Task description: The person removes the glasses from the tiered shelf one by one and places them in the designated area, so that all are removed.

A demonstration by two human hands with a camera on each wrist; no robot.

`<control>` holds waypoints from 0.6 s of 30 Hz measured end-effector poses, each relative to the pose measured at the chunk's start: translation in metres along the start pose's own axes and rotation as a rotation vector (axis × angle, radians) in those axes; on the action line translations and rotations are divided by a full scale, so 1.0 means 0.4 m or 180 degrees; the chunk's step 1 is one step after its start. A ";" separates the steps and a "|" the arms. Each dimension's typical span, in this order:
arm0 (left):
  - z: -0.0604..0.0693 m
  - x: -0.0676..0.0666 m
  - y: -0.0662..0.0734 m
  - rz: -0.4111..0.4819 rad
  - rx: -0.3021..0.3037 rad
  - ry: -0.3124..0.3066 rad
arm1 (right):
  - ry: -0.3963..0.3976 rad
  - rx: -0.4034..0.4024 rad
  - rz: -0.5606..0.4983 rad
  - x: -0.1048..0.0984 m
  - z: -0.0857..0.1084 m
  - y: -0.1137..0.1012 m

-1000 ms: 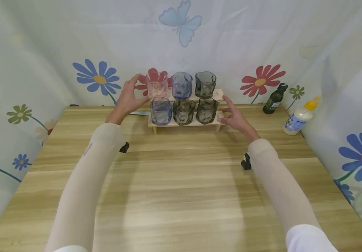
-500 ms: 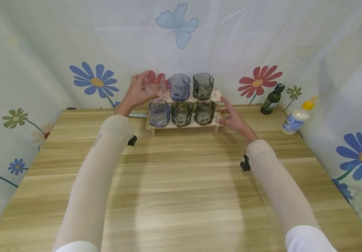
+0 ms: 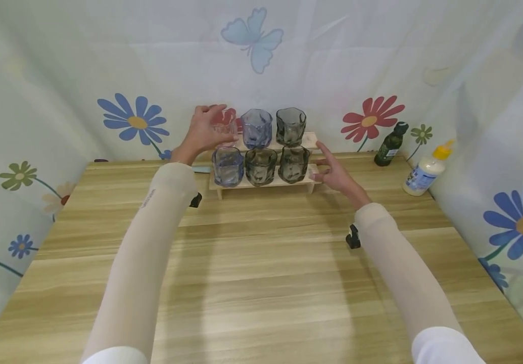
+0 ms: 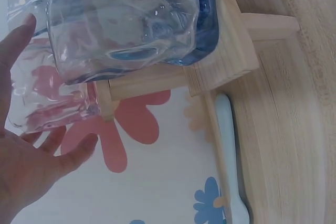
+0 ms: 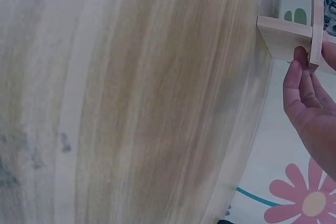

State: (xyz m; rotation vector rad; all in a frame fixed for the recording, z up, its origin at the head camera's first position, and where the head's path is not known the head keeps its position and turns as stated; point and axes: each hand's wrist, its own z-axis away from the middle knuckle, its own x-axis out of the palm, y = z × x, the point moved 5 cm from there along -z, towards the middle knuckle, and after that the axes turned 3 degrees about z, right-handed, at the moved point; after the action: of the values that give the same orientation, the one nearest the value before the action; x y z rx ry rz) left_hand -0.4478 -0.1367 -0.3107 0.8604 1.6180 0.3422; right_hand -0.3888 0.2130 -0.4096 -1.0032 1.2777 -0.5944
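A two-tier wooden display stand (image 3: pixel 266 184) holds two rows of wavy glass tumblers. On its upper tier are a pink glass (image 3: pixel 227 126), a violet-blue glass (image 3: pixel 257 128) and a grey glass (image 3: pixel 291 126). Below them stand a blue glass (image 3: pixel 228 167) and two dark grey glasses (image 3: pixel 261 167). My left hand (image 3: pixel 201 132) holds the pink glass, thumb and fingers spread round it; the left wrist view shows the pink glass (image 4: pixel 52 87) partly behind the blue one. At the stand's right end, my right hand (image 3: pixel 339 174) grips the edge of a board (image 5: pixel 315 40).
A light-blue handled utensil (image 4: pixel 228 150) lies on the wooden table (image 3: pixel 261 263) behind the stand's left end. At the right back are a dark green bottle (image 3: pixel 390 145) and a white squeeze bottle (image 3: pixel 425 172) with a yellow cap. A flowered curtain hangs behind.
My left hand has moved right, from beside the pink glass to round it. The pink glass sits slightly closer to the violet-blue one. My right hand stays at the stand's end.
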 end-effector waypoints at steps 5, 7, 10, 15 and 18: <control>-0.005 0.007 0.006 -0.0029 -0.0061 -0.0060 | -0.0011 -0.0027 -0.0025 0.002 0.001 -0.004; -0.006 0.009 0.006 -0.0035 -0.0104 -0.0060 | -0.0008 -0.0037 -0.0029 0.004 0.001 -0.004; -0.008 0.012 0.006 -0.0040 -0.0155 -0.0031 | 0.0001 -0.0055 -0.0017 0.004 0.001 -0.002; -0.013 0.015 0.003 -0.0015 -0.0245 0.0046 | 0.0015 -0.0171 -0.0020 0.001 0.005 -0.006; -0.016 0.016 0.001 0.0014 -0.0308 0.0101 | 0.0016 -0.0165 -0.0027 -0.001 0.005 -0.008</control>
State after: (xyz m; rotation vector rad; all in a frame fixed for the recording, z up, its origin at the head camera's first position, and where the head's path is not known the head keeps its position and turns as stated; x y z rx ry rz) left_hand -0.4537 -0.1303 -0.3135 0.7887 1.6155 0.4357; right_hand -0.3865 0.2121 -0.4066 -1.0510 1.2992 -0.5732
